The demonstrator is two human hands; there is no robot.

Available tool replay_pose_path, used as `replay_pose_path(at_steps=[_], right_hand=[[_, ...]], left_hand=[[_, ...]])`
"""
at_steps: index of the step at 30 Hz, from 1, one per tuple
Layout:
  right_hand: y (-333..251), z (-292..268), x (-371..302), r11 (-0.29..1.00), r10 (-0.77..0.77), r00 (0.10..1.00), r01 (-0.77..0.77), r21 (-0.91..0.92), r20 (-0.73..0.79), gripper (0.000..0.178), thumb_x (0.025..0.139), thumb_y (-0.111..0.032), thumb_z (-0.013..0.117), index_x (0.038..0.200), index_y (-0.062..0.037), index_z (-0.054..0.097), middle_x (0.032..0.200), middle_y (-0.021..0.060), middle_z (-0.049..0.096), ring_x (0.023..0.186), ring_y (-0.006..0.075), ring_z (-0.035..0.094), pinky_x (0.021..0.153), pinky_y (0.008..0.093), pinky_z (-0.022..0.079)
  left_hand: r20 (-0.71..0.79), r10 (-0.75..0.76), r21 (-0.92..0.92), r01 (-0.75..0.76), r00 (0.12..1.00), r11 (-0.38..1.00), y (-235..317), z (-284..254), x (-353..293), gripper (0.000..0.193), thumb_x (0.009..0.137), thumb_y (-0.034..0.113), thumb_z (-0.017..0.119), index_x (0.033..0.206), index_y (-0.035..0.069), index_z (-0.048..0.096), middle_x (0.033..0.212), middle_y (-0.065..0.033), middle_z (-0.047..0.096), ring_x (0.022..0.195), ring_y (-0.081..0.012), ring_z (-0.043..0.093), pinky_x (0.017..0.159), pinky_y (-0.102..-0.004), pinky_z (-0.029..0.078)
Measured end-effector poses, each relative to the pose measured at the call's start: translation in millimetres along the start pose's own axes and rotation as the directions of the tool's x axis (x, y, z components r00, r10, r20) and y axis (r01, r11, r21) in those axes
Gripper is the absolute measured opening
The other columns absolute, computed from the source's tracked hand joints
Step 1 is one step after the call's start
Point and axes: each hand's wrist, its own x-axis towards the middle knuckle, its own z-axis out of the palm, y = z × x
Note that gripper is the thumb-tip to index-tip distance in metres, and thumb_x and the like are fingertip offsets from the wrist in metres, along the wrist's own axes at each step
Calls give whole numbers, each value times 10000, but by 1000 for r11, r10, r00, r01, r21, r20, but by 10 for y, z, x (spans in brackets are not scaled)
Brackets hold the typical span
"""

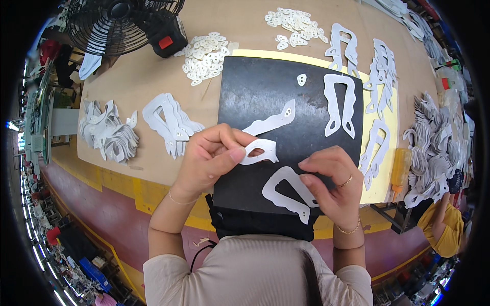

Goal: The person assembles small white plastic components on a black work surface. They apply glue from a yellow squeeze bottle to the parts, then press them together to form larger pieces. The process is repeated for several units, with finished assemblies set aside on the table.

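Note:
My left hand (pixel 217 155) pinches a white U-shaped cut piece (pixel 270 123) above the black mat (pixel 255 76). One arm of the piece stretches away to the right and bears a small oval patch at its tip. The other end, with an eye-shaped opening, curls up in front of my fingers, which hide the bend. My right hand (pixel 334 186) hovers just right of it, fingers curled and thumb apart from the index finger, with nothing visible between them. Below, another U-shaped piece (pixel 278 191) lies partly under my right hand. A single oval patch (pixel 301 79) rests farther up the mat.
Another U-shaped piece (pixel 332 97) lies at the mat's right, with several more on the yellow sheet (pixel 380 191). Oval patches lie in heaps (pixel 206 56) at the back. Stacked pieces (pixel 166 120) sit left. A fan (pixel 122 23) and an amber bottle (pixel 401 171) flank the work area.

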Motion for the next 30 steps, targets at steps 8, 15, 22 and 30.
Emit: replay_pose_path(at_steps=[8,15,22,30], right_hand=[[-38,343,61,983,-154,982,141,-122,-111,311,704,-35,854,986,-81,730,1021,67,667,838,243,638,692,336,488],[21,81,0,992,-26,981,1,-128,-192,350,705,-17,852,1024,-77,721,1025,95,664,899,276,651,757,356,520],[563,-1460,-623,366,-19,757,-602,-709,-653,367,881,-210,764,1165,-5,654,1121,167,638,1013,338,622,918,394,487],[1115,-1849,-1398,374,509,541,-839,-395,-669,558,923,-419,725,1218,46,637,1058,193,687,867,251,662,792,352,521]], left_hand=[[-10,-76,-142,74,997,987,29,112,-23,106,974,34,633,883,18,582,1134,-221,698,1048,-240,688,964,-388,534],[-57,-98,-81,93,994,992,-78,170,26,138,995,88,622,886,17,578,1089,-238,703,984,-281,691,929,-430,539],[-82,-95,-143,83,992,986,-367,143,13,181,1029,154,583,946,-6,602,1044,-216,712,927,-316,730,838,-427,602],[-86,-115,-211,94,990,973,-393,219,11,185,1035,128,570,1081,-42,627,1148,-236,696,1069,-349,709,915,-443,604]])
